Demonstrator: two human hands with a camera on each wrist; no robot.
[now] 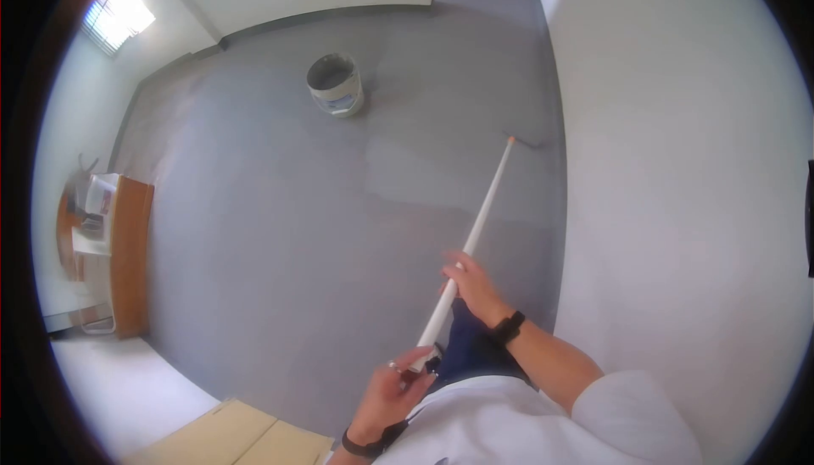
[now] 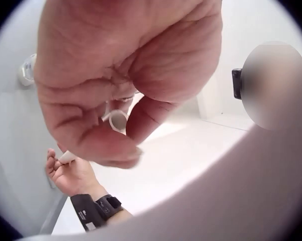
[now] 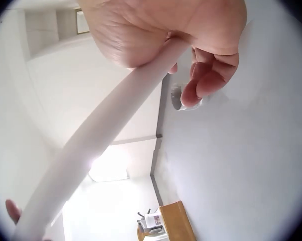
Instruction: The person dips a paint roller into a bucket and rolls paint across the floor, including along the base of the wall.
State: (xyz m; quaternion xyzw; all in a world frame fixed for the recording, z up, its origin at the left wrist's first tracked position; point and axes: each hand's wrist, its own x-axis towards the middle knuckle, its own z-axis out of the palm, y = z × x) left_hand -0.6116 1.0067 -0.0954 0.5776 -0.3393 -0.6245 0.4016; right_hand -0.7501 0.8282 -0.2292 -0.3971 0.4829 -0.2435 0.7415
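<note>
A long white pole (image 1: 486,206) slants across the head view to a thin dark tool head (image 1: 532,144) on the grey floor, close to the right wall. My left hand (image 1: 388,397) holds its near end; the left wrist view shows the hollow pole end (image 2: 119,121) between thumb and curled fingers of that hand (image 2: 116,55). Higher up, my right hand (image 1: 475,289) grips the shaft. From the right wrist, the pole (image 3: 98,128) runs under the palm of this hand (image 3: 166,25), fingers bent around it. The contact itself is partly hidden.
A white bucket (image 1: 343,97) with grey contents stands on the floor (image 1: 254,211) beyond the pole. The white wall (image 1: 670,168) rises close on the right. A wooden piece of furniture (image 1: 131,253) is at the left, a cream-coloured surface (image 1: 220,439) at the lower left.
</note>
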